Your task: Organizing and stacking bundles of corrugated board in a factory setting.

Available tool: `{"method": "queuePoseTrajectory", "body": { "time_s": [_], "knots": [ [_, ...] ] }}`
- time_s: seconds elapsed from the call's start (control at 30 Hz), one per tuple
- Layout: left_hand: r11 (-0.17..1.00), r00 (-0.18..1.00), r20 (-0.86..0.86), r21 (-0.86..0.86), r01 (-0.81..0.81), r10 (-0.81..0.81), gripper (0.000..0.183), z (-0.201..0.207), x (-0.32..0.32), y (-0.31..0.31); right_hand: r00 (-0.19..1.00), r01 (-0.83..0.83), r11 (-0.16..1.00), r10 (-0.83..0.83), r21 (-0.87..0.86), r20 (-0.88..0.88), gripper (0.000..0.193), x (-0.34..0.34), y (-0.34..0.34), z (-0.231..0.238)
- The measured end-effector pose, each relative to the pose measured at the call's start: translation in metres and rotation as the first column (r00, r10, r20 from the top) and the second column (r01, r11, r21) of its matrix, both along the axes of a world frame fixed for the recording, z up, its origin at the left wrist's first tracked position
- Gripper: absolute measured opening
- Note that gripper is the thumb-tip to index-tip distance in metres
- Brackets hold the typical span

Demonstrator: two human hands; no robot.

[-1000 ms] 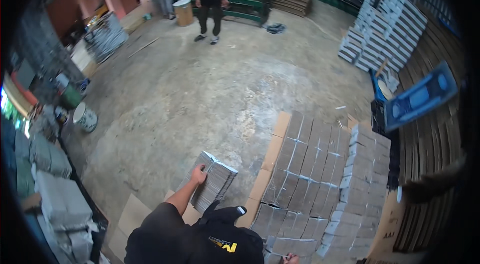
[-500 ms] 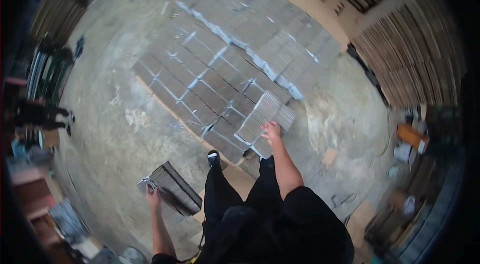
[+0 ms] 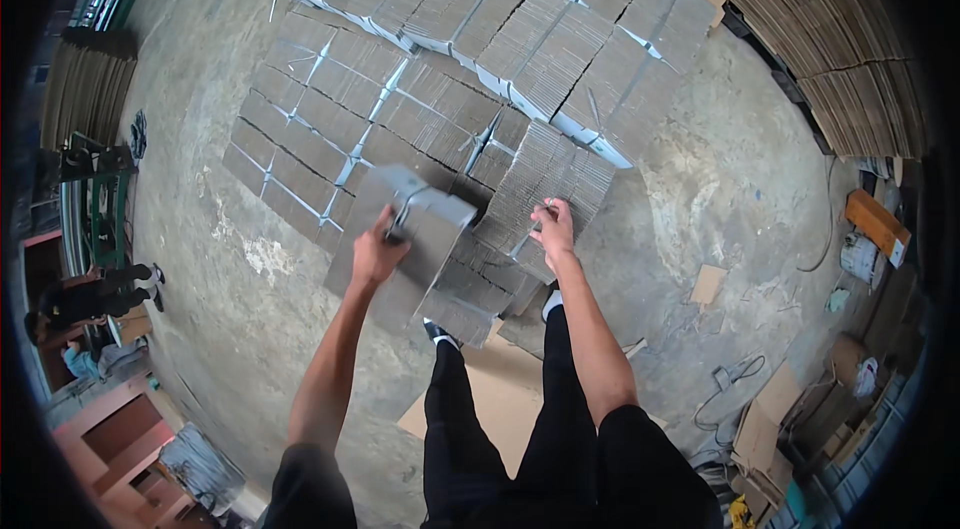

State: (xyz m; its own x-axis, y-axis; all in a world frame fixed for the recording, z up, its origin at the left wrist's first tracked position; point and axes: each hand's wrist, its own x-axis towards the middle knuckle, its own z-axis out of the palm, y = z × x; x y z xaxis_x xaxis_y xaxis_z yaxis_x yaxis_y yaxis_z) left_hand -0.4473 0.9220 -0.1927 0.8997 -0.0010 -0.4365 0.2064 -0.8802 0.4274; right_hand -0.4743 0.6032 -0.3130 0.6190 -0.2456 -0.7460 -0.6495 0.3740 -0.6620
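Note:
My left hand (image 3: 378, 247) is closed on the tie of a bundle of flat grey sheets (image 3: 440, 239), which hangs tilted and slightly blurred over the near side of the stack. To the right, the curled fingers of my right hand (image 3: 553, 229) grip the strap of a second bundle (image 3: 560, 172). That one leans on the near right corner of the stack, its ridged sheet edges facing up. Beneath and beyond both lies a wide block of strapped bundles (image 3: 320, 94) in rows, with pale ties crossing on top. A higher row (image 3: 520, 4) rises behind it.
Flat cardboard (image 3: 490, 389) lies under my feet. Tall stacks of brown cardboard sheets (image 3: 830, 49) stand at the right. On the right floor are a cardboard scrap (image 3: 709, 284) and a cable (image 3: 730, 379). A person in dark clothes (image 3: 95, 299) is at the far left.
My left hand has lifted its bundle from the floor at lower left, up and right to the stack's near side. My right hand stays at the other bundle. The view has shifted.

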Motion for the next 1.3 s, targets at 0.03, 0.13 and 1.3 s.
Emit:
{"method": "queuePoseTrajectory", "body": {
  "time_s": [0.03, 0.13, 1.3],
  "knots": [
    [0.999, 0.999, 0.030, -0.007, 0.037, -0.037, 0.086, -0.016, 0.029, -0.017, 1.000, 0.005, 1.000, -0.005, 0.009, 0.013, 0.030, 0.007, -0.002, -0.010],
    [0.994, 0.985, 0.143, -0.034, 0.102, -0.097, 0.095, -0.070, 0.100, -0.051, 0.999, -0.049, 0.999, 0.049, 0.011, 0.017, 0.032, 0.022, -0.004, -0.026],
    [0.962, 0.961, -0.063, -0.072, 0.265, -0.269, 0.096, -0.137, 0.226, -0.183, 0.936, 0.155, 0.946, -0.233, 0.285, 0.264, 0.098, 0.024, -0.156, -0.096]
  ]
}}
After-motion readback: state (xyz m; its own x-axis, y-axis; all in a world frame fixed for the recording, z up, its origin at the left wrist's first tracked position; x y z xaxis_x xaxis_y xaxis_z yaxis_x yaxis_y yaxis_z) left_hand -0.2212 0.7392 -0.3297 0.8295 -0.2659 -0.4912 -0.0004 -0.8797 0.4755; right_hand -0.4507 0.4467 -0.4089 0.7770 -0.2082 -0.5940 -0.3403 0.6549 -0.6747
